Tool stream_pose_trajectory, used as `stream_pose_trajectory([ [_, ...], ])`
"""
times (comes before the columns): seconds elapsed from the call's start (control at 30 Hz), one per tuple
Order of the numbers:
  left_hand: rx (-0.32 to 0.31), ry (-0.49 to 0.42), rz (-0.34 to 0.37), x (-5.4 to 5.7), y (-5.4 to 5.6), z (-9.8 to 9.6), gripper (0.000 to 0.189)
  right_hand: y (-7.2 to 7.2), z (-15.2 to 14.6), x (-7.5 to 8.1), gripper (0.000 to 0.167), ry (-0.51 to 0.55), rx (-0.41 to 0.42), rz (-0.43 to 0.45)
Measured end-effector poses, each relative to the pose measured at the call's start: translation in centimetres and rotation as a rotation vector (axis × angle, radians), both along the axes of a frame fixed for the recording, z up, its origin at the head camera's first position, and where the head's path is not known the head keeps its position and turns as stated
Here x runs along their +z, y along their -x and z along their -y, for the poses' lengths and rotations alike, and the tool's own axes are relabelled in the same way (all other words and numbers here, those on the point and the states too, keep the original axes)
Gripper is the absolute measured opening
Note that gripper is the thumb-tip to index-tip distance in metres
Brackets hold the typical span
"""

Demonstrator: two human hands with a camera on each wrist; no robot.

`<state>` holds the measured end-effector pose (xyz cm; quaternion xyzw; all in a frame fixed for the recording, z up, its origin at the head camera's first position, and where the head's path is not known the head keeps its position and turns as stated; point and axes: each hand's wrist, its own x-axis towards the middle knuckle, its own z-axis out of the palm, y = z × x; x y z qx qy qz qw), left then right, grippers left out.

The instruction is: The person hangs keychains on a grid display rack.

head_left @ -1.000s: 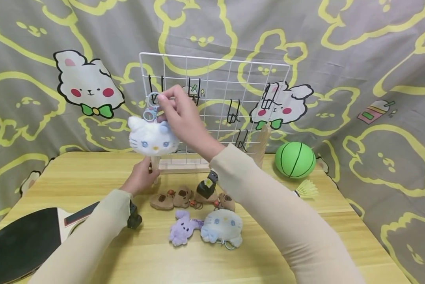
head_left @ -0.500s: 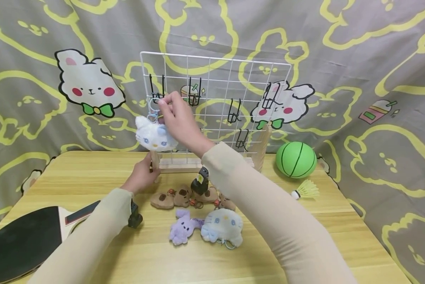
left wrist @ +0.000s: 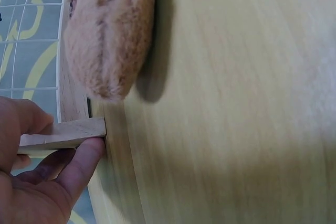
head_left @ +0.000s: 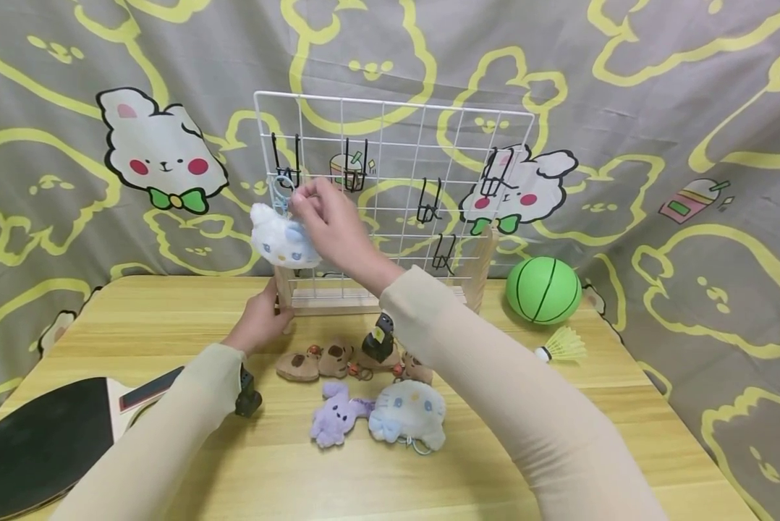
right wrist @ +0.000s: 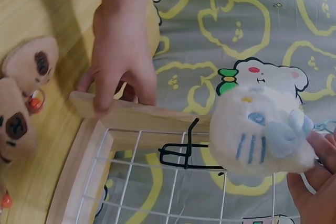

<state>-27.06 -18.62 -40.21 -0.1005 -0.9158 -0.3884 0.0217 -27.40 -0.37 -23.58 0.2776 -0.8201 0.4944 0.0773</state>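
In the head view, my right hand [head_left: 338, 224] pinches the keyring end of a white plush cat-head keychain [head_left: 276, 242] with a blue bow. Its pale blue ring [head_left: 282, 189] overlaps the upper-left black hook [head_left: 287, 174] on the white wire grid [head_left: 396, 108]. The plush hangs in front of the grid's left side, and the right wrist view shows it near another black hook [right wrist: 184, 153]. My left hand [head_left: 256, 322] grips the wooden end support [left wrist: 79, 132] of the grid's stand, thumb and fingers on opposite sides in the left wrist view.
Several brown plush keychains [head_left: 299, 367] lie before the stand. Closer are a purple plush [head_left: 334, 421] and a second cat-head plush [head_left: 409, 416]. A green ball [head_left: 543, 291] and a yellow shuttlecock [head_left: 566, 346] sit right; a black paddle [head_left: 45, 445] lies left.
My right hand has moved slightly down and right, then the plush rose a little closer to the grid, its ring now at the upper-left hook. The left hand stays on the stand.
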Motion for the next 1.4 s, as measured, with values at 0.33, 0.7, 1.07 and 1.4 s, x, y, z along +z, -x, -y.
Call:
stream_pose_trajectory([
  [0.33,-0.003,-0.025,0.023,0.0,0.0,-0.1,0.073,-2.1,-3.5,-1.6,0.024,-0.065,0.027,-0.147],
  [0.7,0.003,-0.019,0.034,-0.3,0.0,0.0,0.069,-4.8,-9.5,-5.3,0.022,-0.145,0.058,-0.147],
  [1.07,-0.002,-0.004,0.047,0.0,0.2,-0.1,0.073,-10.6,-16.9,-11.2,0.015,-0.386,0.236,0.02],
  [1.4,0.009,0.001,0.064,0.4,-0.1,-0.4,0.072,-15.5,-19.4,-14.6,0.015,-0.593,0.225,0.115],
])
